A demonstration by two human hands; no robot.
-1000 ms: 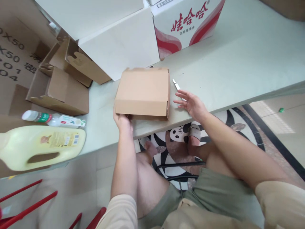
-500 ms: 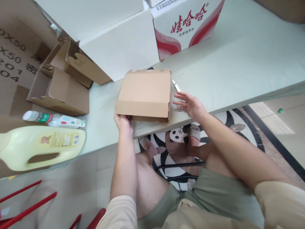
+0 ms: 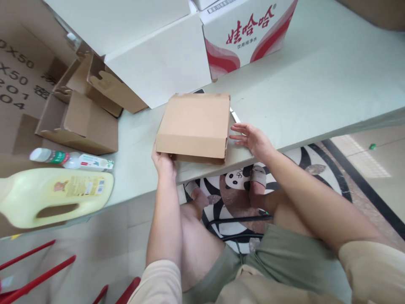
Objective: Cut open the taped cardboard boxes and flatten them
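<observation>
A brown cardboard box [image 3: 196, 122] sits at the table's near edge, its front flap [image 3: 192, 145] hanging partly over a dark gap. My left hand [image 3: 164, 164] grips its near left corner, with some fingers hidden under the flap. To the right of the box is my right hand [image 3: 253, 139], fingers spread, holding nothing and apart from the cardboard. A thin white tool [image 3: 234, 115], its kind unclear, lies on the table between the box and that hand. Behind the box a small dark flat object [image 3: 198, 91] peeks out.
White cartons [image 3: 161, 63] and a red-and-white water carton [image 3: 247, 38] line the back of the pale table [image 3: 316, 84]. To the left are open cardboard boxes [image 3: 91, 120], a small bottle [image 3: 58, 157] and a large yellow jug [image 3: 85, 190]. Red chair legs [image 3: 41, 276] stand below.
The box has shifted slightly to the right, towards my right hand, and now covers a bit of the white tool. Both hands have stayed almost still.
</observation>
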